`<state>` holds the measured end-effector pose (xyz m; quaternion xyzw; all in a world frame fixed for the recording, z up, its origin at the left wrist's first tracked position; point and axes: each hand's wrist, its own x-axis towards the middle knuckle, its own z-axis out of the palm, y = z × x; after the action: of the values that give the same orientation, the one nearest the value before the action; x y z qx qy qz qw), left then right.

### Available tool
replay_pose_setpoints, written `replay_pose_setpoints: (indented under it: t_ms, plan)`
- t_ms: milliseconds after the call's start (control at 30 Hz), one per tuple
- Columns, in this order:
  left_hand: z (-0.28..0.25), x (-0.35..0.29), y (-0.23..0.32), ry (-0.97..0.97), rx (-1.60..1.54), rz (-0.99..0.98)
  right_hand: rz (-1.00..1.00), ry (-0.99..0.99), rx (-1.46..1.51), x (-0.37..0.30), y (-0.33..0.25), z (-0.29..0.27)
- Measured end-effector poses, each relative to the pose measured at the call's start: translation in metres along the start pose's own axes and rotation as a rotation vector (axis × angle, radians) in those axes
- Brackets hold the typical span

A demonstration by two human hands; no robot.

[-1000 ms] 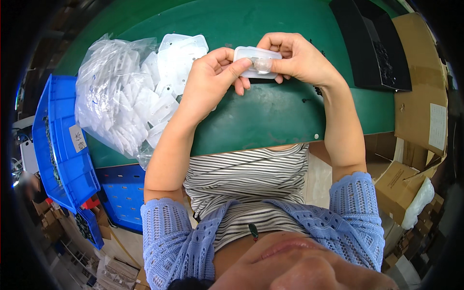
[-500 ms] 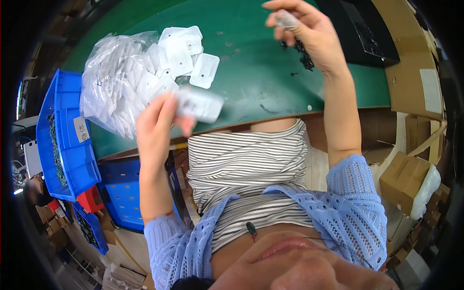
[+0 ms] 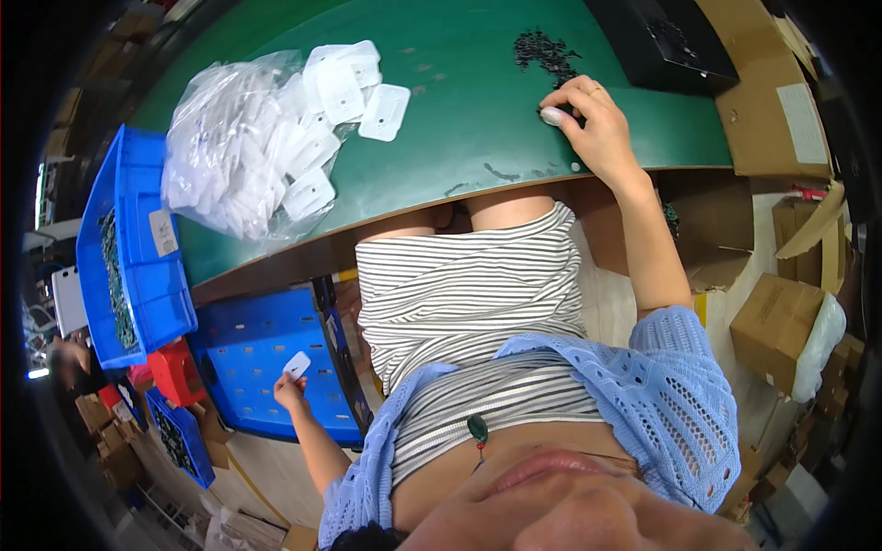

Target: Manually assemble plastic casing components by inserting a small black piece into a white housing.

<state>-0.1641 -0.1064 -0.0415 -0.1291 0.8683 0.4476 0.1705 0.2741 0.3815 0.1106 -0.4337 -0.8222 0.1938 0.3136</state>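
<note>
My left hand (image 3: pixel 290 390): fingers pinched on a white flat part (image 3: pixel 297 365) over the blue bin (image 3: pixel 266 367). My right hand (image 3: pixel 595 124): fingertips closed on a small pale piece (image 3: pixel 552 116), resting on the green table (image 3: pixel 459 138).

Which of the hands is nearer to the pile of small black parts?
Right. The right hand rests just below the black parts; the left hand hangs low beside the table.

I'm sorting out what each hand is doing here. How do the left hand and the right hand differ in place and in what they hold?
The left hand hangs low beside the blue crate, off the table; the right hand rests on the green table. The left hand holds a flat white card; the right hand pinches a small white piece. Both are bare.
</note>
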Motion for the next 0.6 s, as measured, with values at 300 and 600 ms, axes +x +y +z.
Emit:
replay_pose_setpoints:
  t_ms: [300, 600]
  plan:
    - [0.002, 0.012, -0.015, -0.047, 0.952, 0.302, -0.150, 0.027, -0.105, 0.005, -0.007, 0.013]
    - [0.134, -0.194, 0.208, -0.175, 0.202, 1.354, -0.257, 0.050, 0.191, 0.042, -0.032, 0.021]
